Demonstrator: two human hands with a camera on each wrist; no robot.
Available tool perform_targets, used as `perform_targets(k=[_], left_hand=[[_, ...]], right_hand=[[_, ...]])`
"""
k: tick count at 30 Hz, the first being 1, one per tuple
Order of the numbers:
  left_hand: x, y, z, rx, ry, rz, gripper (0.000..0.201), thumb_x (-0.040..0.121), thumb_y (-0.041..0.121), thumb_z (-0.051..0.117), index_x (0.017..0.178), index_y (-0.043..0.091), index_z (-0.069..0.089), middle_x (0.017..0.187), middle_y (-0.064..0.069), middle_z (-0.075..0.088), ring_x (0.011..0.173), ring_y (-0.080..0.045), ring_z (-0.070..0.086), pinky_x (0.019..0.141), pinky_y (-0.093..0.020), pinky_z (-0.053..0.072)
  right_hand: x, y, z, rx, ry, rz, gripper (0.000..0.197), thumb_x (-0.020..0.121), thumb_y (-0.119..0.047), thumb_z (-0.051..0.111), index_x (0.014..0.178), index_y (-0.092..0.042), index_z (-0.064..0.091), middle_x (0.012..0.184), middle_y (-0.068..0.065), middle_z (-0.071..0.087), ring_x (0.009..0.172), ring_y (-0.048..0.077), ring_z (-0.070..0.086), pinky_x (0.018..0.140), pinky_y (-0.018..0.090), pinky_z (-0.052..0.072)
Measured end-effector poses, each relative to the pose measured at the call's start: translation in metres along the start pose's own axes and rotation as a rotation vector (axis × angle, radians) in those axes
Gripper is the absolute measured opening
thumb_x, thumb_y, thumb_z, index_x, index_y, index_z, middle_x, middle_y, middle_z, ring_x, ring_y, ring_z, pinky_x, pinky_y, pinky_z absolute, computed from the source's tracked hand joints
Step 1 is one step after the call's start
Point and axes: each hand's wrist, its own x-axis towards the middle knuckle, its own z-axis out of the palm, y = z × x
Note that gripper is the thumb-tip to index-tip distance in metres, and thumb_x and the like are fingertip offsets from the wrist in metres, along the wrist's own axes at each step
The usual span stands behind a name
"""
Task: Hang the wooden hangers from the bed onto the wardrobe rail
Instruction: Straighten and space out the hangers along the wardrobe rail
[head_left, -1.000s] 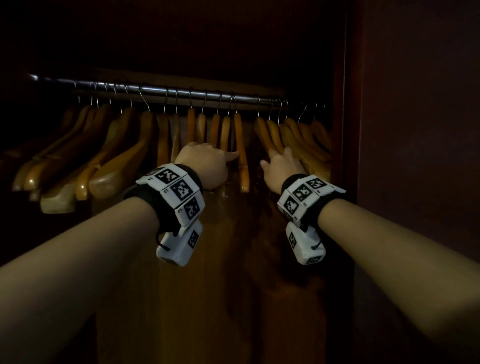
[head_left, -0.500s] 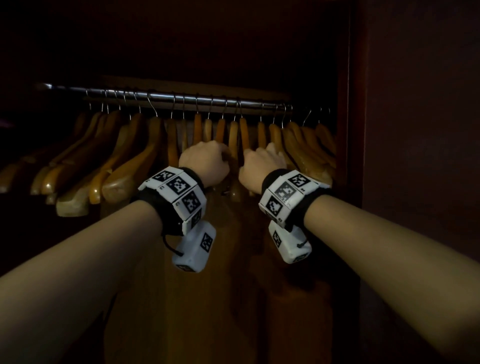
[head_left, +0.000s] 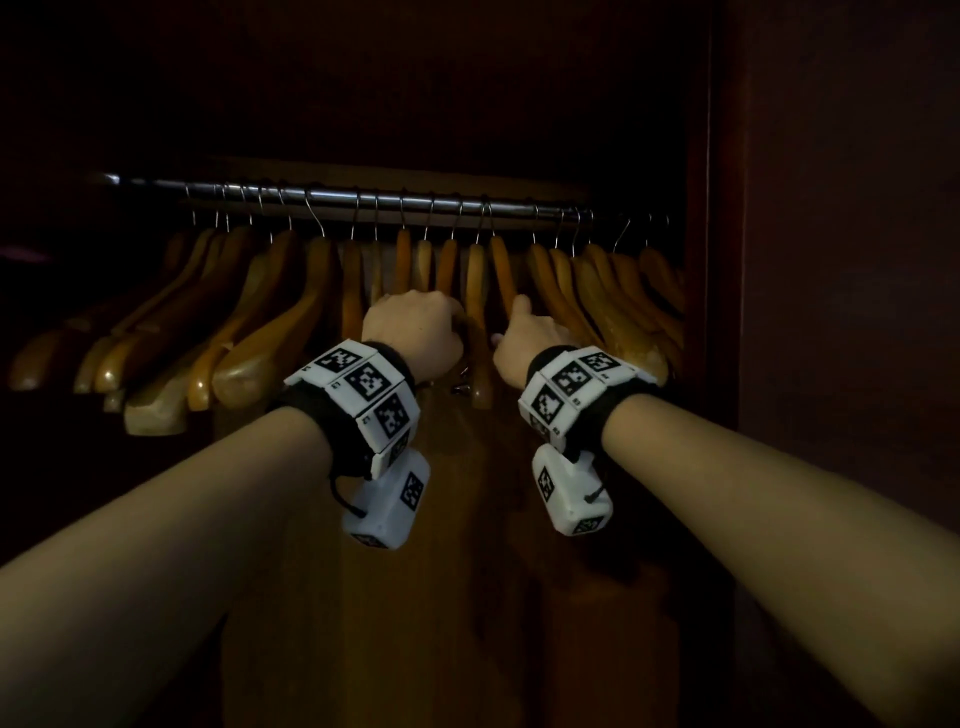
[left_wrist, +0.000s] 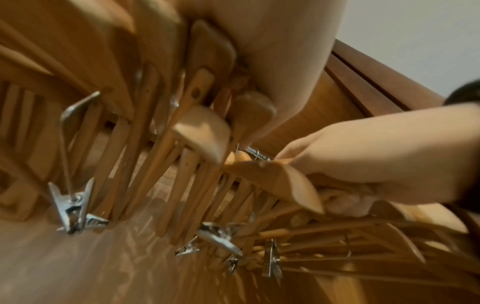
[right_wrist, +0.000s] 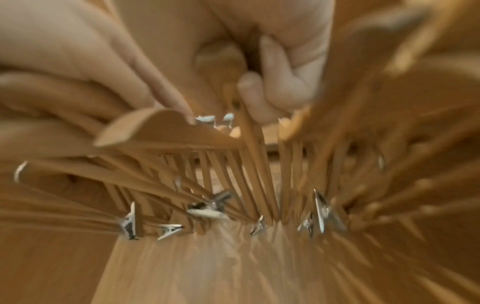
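Note:
Many wooden hangers (head_left: 270, 332) hang by wire hooks on the metal wardrobe rail (head_left: 363, 200). My left hand (head_left: 410, 332) is curled over the shoulders of the middle hangers. Close to its right, my right hand (head_left: 530, 340) reaches in among the hangers. In the right wrist view its fingers (right_wrist: 272, 82) curl round a thin hanger bar (right_wrist: 249, 139). The left wrist view shows hanger ends (left_wrist: 207, 51) against my left palm, and my right hand (left_wrist: 376, 156) wrapped under another hanger's end (left_wrist: 285, 185). No bed is in view.
The wardrobe's dark side wall (head_left: 722, 260) stands just right of the last hangers. Its wooden back panel (head_left: 415, 571) lies below and behind my hands. Metal clips (left_wrist: 72, 205) dangle from several hangers. The wardrobe interior is dim.
My right hand has moved left, close to my left hand, and some right-side hangers have shifted left with it. My left hand stays on the middle hangers. The rail sits lower in view.

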Motion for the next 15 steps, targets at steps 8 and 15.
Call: perform_targets(k=[8, 15], left_hand=[[-0.003, 0.003, -0.002, 0.006, -0.011, 0.012, 0.030, 0.093, 0.020, 0.044, 0.116, 0.027, 0.061, 0.095, 0.000, 0.062, 0.087, -0.019, 0.056, 0.078, -0.030, 0.037], [-0.004, 0.005, -0.003, 0.003, -0.022, 0.013, 0.031, 0.095, 0.024, 0.043, 0.121, 0.029, 0.057, 0.097, 0.002, 0.060, 0.093, -0.020, 0.057, 0.085, -0.033, 0.041]], right_hand=[[0.006, 0.009, -0.009, 0.094, 0.036, 0.075, 0.042, 0.095, -0.012, 0.039, 0.137, -0.010, 0.033, 0.128, 0.018, 0.051, 0.118, 0.036, 0.050, 0.094, 0.044, 0.046], [0.009, 0.025, -0.010, 0.048, 0.052, 0.032, 0.042, 0.096, -0.014, 0.039, 0.137, -0.011, 0.033, 0.126, 0.017, 0.053, 0.115, 0.035, 0.052, 0.089, 0.042, 0.046]])
